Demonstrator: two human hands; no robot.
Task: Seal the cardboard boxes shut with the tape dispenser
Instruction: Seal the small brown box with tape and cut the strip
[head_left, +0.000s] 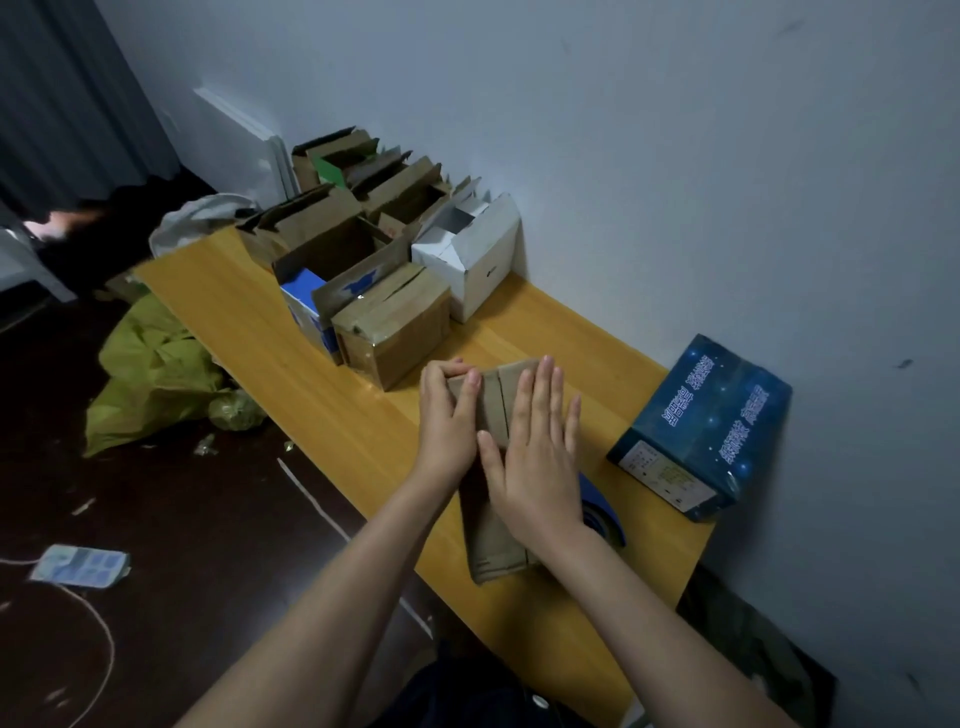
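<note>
The left hand (447, 421) is gripping the rectangular matte cardboard box (493, 402) at its ten-o'clock corner; the right hand (535, 457) is pressing flat, fingers straight, on its flaps.

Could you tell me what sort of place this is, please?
Likely a home room used for packing: a wooden table against a wall, a cluster of cardboard boxes and a curtain.

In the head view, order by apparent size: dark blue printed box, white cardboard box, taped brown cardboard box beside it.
1. Dark blue printed box, though nearest.
2. White cardboard box and taped brown cardboard box look alike.
</note>
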